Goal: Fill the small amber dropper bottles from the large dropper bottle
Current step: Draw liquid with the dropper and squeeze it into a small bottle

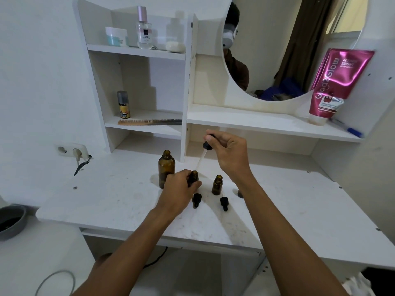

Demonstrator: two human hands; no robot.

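My left hand (pixel 181 185) is wrapped round a small brown bottle (pixel 194 177) that stands on the white table (pixel 102 201). My right hand (pixel 229 154) is higher up and pinches the black top of the big dropper (pixel 207 145). Its glass tube slants down, with its tip at the little bottle's mouth. The big brown bottle (pixel 166 167) stands open just behind my left hand. Another small bottle (pixel 217 185) stands open near my right wrist. Two little black tops (pixel 196 200) lie in front.

White laminate vanity desk (pixel 299 199) with open white shelves (pixel 136 51) and round mirror (pixel 267 39) against a plain white wall (pixel 32 82); reflected brown curtain (pixel 303 39), perhaps a daylit window (pixel 347 20).
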